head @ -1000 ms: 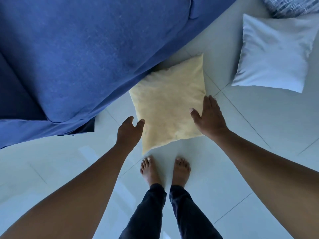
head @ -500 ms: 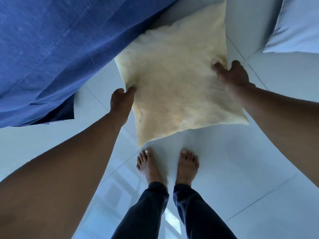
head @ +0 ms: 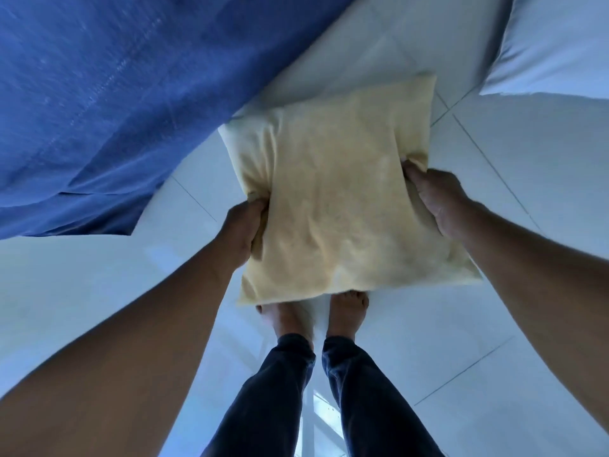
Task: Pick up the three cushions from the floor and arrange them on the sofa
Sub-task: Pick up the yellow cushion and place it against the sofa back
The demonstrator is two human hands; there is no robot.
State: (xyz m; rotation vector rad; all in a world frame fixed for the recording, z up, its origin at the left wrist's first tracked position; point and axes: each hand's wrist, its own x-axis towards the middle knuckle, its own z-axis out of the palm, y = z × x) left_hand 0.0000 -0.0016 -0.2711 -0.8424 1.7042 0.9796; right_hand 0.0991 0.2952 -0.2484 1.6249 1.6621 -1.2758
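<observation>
- On your far left the blue sofa [head: 115,94] fills the upper corner of the view, and the part of its seat you can see carries no cushion, so I judge that nothing has been arranged there so far.
- Your left hand [head: 242,232] is closed on the left edge of the yellow cushion [head: 336,192]; the fingers curl under and behind the fabric, which bunches into a dent where the hand pinches in.
- That cushion sits between your two hands, its face turned up toward you. Its near edge hides the toes of your bare feet [head: 349,311], so it looks to be off the tiled floor [head: 99,291], just beside the sofa's front edge but not on it.
- By my reading you are in the first of three pick-ups: this cushion is gripped and raised, yet it has to travel left and up onto the seat before it counts.
- Your right hand [head: 438,199] is closed on the cushion's right edge, fingertips pressed into the stuffing and the cover creased around them. Both hands are full, with no spare grip for anything else.
- At the upper right a pale cushion [head: 553,44] lies on the floor, well apart from the sofa and untouched, cut off by the frame.
- The third cushion is out of view, so you cannot tell from here where it lies; I take both as left to fetch.
</observation>
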